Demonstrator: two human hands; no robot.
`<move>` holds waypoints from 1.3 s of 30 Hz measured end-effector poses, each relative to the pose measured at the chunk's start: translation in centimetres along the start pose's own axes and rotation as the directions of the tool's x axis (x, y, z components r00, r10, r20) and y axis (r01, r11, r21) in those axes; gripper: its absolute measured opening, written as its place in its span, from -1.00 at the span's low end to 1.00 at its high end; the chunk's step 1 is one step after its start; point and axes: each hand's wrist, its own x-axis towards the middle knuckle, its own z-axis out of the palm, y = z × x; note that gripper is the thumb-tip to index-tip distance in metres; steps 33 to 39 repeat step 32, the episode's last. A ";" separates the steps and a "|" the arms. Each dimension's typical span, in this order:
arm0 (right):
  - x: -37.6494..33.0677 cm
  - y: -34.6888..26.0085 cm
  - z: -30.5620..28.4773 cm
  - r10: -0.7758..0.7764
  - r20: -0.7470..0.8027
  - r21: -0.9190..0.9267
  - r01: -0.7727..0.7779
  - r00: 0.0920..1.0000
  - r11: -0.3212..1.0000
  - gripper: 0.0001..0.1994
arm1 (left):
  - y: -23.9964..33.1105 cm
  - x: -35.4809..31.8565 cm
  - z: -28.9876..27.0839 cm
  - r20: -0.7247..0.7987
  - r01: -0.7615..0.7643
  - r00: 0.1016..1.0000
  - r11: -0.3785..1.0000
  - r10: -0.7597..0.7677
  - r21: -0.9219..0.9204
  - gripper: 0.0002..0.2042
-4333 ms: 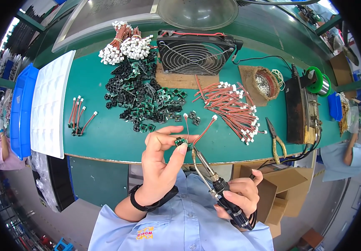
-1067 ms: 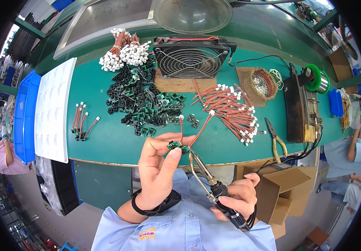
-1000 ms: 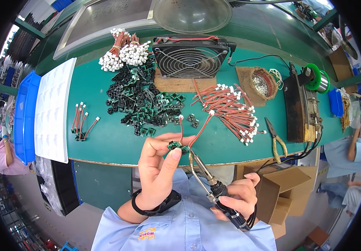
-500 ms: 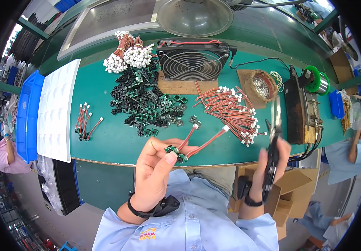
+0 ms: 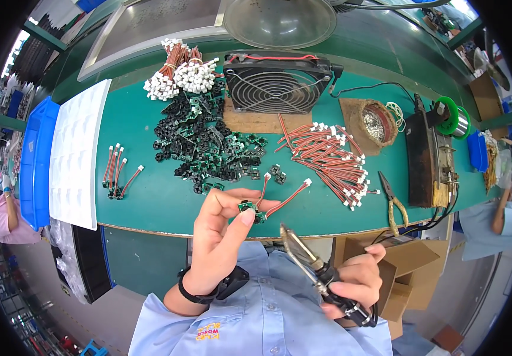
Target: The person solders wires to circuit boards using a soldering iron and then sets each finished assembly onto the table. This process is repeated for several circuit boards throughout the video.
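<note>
My left hand (image 5: 223,234) pinches a small green circuit board (image 5: 249,210) with two red wires ending in white plugs, held just above the green bench's (image 5: 149,202) front edge. My right hand (image 5: 354,285) grips a soldering iron (image 5: 312,264) by its black handle, its metal tip pointing up toward the board but a little short of it. A pile of black and green boards (image 5: 205,145) and a loose heap of red leads (image 5: 327,157) lie on the bench beyond my hands.
A black fan (image 5: 276,83) stands at the back, bundled leads (image 5: 178,74) to its left. A soldering station (image 5: 425,157), solder spool (image 5: 453,118), tip-cleaner sponge (image 5: 377,121) and pliers (image 5: 393,202) sit right. White tray (image 5: 75,154), blue bin (image 5: 33,160) and several finished leads (image 5: 116,172) lie left.
My right hand swung out to the right side of the bench half a second ago and has come back with the soldering iron near the board. My left hand kept holding the board.
</note>
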 end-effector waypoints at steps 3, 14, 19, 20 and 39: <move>0.0 -0.6 0.5 0.051 0.079 -0.051 -0.047 0.996 0.998 -0.69 | 0.2 0.0 0.2 -0.012 0.015 1.000 0.999 -0.014 0.029 -0.93; 0.2 -0.6 1.0 0.046 0.069 -0.057 -0.042 0.997 0.997 -0.68 | 0.1 -0.3 0.0 0.036 -0.005 0.999 0.999 0.004 0.048 -0.92; 0.0 -0.5 0.9 0.044 0.069 -0.054 -0.040 0.997 0.998 -0.68 | 0.0 -0.4 0.1 0.021 -0.011 1.000 0.997 0.009 0.076 -0.91; 0.0 -0.5 0.9 0.044 0.069 -0.054 -0.040 0.997 0.998 -0.68 | 0.0 -0.4 0.1 0.020 -0.012 1.000 0.996 0.010 0.084 -0.91; -0.7 -0.4 0.5 0.040 -0.001 -0.088 -0.039 0.999 0.995 -0.64 | -0.1 -0.5 -0.1 0.047 -0.007 0.999 0.999 0.005 0.034 -0.92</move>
